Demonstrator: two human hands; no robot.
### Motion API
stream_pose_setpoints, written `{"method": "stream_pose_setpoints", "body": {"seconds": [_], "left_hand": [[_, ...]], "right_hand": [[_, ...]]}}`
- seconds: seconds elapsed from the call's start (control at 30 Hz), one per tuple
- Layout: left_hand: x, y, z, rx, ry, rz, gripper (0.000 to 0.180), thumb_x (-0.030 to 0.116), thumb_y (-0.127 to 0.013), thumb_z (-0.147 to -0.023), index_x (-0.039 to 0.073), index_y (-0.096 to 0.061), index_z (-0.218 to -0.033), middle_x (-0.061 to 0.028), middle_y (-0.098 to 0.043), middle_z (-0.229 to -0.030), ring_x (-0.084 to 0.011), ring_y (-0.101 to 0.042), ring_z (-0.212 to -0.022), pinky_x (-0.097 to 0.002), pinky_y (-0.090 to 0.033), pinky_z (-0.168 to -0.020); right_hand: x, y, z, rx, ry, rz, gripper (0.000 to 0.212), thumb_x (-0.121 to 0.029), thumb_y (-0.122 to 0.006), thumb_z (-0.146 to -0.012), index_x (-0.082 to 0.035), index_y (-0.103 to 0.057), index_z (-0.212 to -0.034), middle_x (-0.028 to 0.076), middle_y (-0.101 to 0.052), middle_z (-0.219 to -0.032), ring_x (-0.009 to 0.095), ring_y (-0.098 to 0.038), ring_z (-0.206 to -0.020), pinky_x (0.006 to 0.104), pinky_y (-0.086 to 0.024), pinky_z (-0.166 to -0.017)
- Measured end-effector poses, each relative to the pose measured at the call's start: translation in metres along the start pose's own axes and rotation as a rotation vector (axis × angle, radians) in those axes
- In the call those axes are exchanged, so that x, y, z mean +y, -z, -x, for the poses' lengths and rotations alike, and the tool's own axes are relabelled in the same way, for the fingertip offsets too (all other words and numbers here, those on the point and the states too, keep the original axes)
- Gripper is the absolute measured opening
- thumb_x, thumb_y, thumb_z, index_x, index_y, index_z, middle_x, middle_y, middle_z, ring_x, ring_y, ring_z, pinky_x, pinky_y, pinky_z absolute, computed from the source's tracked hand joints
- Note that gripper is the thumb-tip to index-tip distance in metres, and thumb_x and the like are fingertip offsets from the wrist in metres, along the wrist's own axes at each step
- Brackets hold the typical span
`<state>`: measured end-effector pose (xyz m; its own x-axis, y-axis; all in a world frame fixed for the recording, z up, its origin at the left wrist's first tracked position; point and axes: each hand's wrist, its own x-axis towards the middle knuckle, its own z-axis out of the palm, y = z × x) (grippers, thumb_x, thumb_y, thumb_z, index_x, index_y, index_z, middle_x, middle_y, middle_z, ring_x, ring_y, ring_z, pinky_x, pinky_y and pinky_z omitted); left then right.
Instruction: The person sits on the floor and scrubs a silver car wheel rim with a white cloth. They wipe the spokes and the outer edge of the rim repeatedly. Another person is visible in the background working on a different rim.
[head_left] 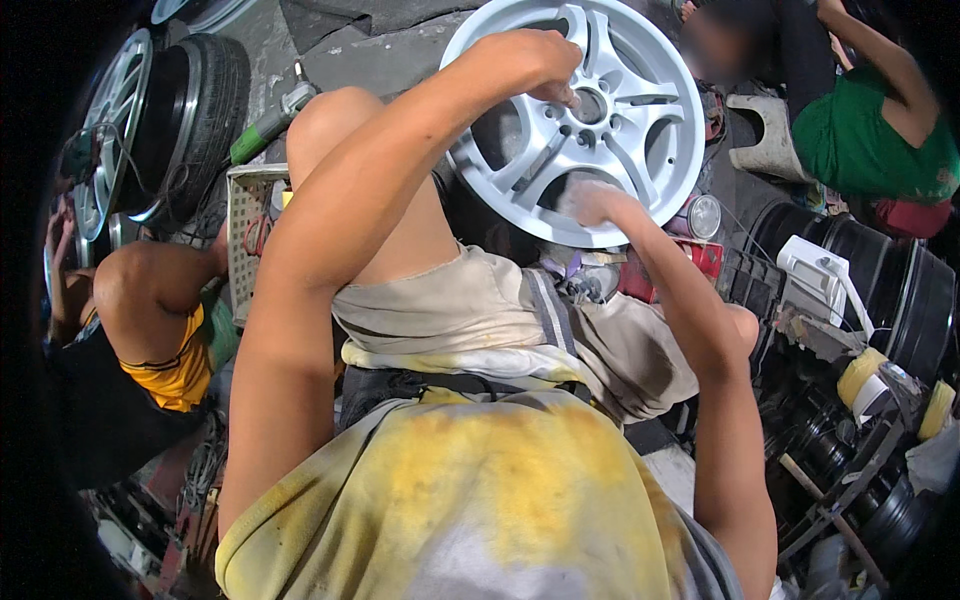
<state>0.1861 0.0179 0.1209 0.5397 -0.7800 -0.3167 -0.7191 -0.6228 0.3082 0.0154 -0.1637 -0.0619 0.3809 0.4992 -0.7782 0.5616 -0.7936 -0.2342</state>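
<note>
A silver-white alloy wheel rim (660,92) with paired spokes stands propped in front of my knees, its face toward me. My left hand (545,68) reaches over its upper left part, with curled fingers closed on a spoke beside the centre hole. At the lower part of the rim, my right hand (592,203) is against the spokes and smeared by motion. Its fingers do not show clearly, and whether it holds anything is hidden.
A green-bodied power tool (262,132) lies on the floor left of a plastic crate (240,215). A tyre (215,110) stands far left. A round can (703,216) sits right of the rim. Co-workers sit at left and far right, one in a green shirt (860,130).
</note>
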Motion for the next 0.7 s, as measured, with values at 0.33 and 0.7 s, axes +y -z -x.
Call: {"method": "stream_pose_setpoints", "body": {"seconds": [0.33,0.7], "left_hand": [[-0.002,-0.001,0.013,-0.011,0.005,-0.004,0.044,0.041,-0.075,-0.084,0.008,-0.071,-0.113,-0.0161,-0.072,-0.109,-0.0348,-0.069,-0.101,-0.0465,-0.055,-0.084],[0.005,-0.010,0.017,0.031,-0.035,-0.017,0.048,0.044,-0.074,-0.084,0.004,-0.072,-0.111,-0.0181,-0.071,-0.112,-0.0367,-0.069,-0.103,-0.0472,-0.055,-0.087]], "right_hand": [[-0.036,-0.006,0.080,0.325,-0.040,-0.392,0.039,-0.023,-0.050,-0.097,-0.014,-0.063,-0.132,0.021,-0.063,-0.128,0.040,-0.061,-0.112,0.0460,-0.048,-0.097],[-0.065,0.014,0.053,0.501,-0.148,-0.366,0.026,-0.018,-0.054,-0.089,-0.009,-0.072,-0.105,0.022,-0.071,-0.095,0.040,-0.068,-0.087,0.0487,-0.054,-0.077]]}}
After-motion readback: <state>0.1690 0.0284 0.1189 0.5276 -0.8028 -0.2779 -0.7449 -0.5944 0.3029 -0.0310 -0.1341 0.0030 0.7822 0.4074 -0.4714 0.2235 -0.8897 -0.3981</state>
